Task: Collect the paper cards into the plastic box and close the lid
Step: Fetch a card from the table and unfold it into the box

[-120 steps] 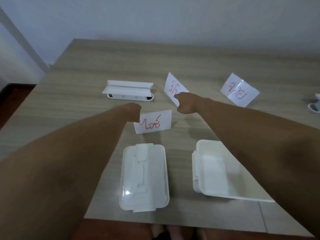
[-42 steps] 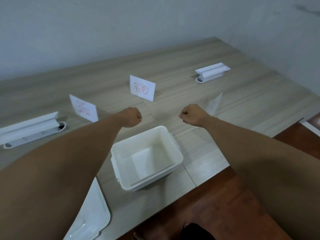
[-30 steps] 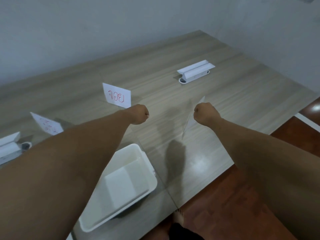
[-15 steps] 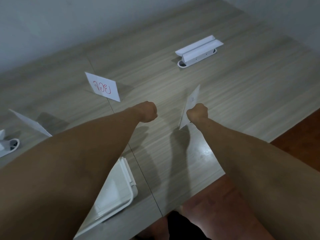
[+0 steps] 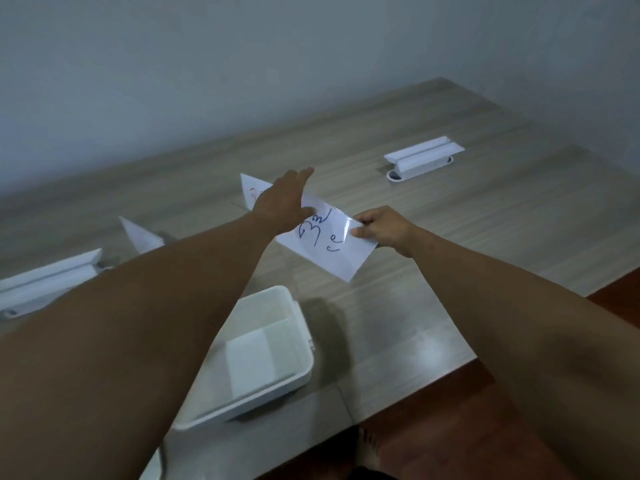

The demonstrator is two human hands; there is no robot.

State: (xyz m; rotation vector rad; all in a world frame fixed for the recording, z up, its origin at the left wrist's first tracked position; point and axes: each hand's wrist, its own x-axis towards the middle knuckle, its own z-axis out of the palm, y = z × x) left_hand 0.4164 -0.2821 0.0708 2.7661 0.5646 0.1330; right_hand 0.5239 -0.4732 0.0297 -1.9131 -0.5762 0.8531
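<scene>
Card: white paper card (image 5: 330,245) with blue handwriting, held above the table beyond the plastic box (image 5: 266,348).
Right hand (image 5: 382,226): fingers pinch the card's right edge.
Left hand (image 5: 282,202): fingers spread flat over its left end.
Box: white, open, near the table's front edge.
Surface: pale wood-grain table (image 5: 485,216); grey wall (image 5: 242,64) behind.

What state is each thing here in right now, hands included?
White plastic box: open, no cards visible inside.
Blue-lettered paper card: held above the wooden table.
Red-lettered paper card: standing.
Plain white paper card: standing.
Right hand: pinching blue-lettered card.
Left hand: open, reaching.
</scene>
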